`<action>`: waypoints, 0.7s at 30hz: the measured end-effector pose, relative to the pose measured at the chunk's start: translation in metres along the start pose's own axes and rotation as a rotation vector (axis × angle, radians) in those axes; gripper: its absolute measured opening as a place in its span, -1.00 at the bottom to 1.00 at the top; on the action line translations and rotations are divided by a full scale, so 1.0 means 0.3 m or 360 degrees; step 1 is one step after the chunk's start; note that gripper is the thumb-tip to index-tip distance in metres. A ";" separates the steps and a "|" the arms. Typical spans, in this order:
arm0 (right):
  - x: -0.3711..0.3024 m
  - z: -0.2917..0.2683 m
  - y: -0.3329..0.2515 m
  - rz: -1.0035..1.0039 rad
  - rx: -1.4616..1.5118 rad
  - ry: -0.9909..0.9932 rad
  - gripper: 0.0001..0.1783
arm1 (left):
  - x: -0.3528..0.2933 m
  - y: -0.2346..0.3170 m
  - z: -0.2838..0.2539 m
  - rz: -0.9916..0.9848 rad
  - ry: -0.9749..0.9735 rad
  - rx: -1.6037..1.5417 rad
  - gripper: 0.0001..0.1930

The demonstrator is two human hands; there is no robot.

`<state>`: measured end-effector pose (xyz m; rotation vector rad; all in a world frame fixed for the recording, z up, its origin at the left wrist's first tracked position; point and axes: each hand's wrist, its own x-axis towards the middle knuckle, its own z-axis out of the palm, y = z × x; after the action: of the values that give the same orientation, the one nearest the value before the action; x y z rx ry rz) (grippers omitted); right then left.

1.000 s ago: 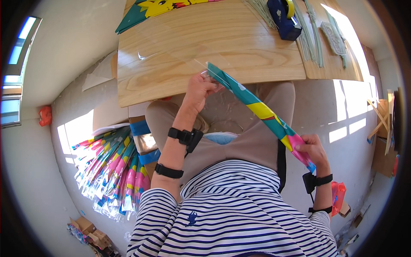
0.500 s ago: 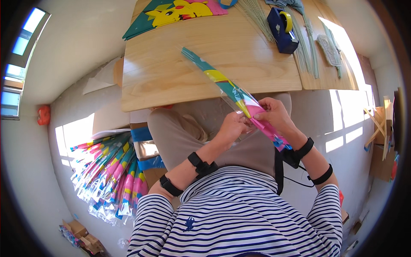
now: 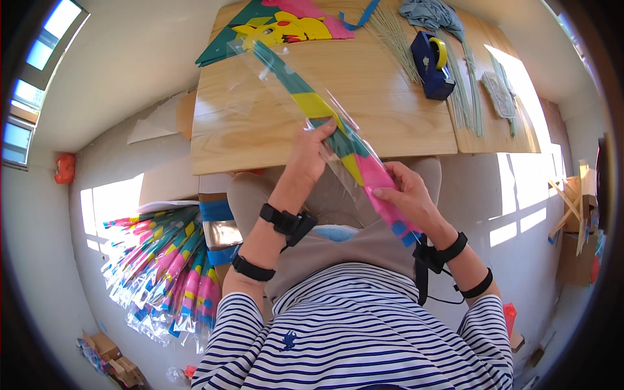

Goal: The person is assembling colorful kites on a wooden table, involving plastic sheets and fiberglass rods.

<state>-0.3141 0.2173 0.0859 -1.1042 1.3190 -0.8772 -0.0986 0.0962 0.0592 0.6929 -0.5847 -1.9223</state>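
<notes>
A long, narrow folded kite (image 3: 286, 75) in green, yellow and pink lies slantwise in front of me, its green end over the table and its pink end by my right forearm. A clear plastic sleeve (image 3: 342, 168) runs along it and sticks out past the green end. My left hand (image 3: 311, 151) is closed on the kite and sleeve about midway, thumb on top. Lower down, my right hand (image 3: 406, 194) pinches the pink part between thumb and fingers.
Flat kite sheets (image 3: 286, 29) with a yellow cartoon figure lie at the table's far left. A blue tape dispenser (image 3: 431, 68), thin rods (image 3: 393, 42) and a grey cloth (image 3: 434, 16) are at right. Many sleeved kites (image 3: 166, 266) are heaped at my left, beside a cardboard box (image 3: 218, 224).
My left hand has moved up along the kite, from near the right hand to its middle. The kite's green end now reaches farther over the table, and the sleeve shows around it.
</notes>
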 end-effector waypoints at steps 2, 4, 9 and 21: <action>-0.016 -0.025 -0.048 0.0080 0.0060 -0.0162 -0.52 | 0.054 0.092 -0.004 0.0235 0.0001 -0.0005 -0.79; -0.059 -0.089 -0.023 0.0178 -0.0018 -0.0258 -0.56 | 0.103 0.155 -0.005 0.0270 -0.0056 0.0046 -0.78; -0.130 -0.083 0.026 0.0209 0.0235 -0.0211 -0.64 | 0.164 0.161 -0.063 0.0147 -0.0059 0.0139 -0.70; 0.027 0.048 0.107 0.0235 0.0187 0.0278 -0.73 | 0.087 -0.143 -0.097 -0.0221 0.0094 -0.0092 -0.73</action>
<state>-0.3025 0.2201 0.0519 -0.8427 1.4534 -0.9444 -0.1153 0.0870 0.0046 0.7676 -0.4524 -2.0316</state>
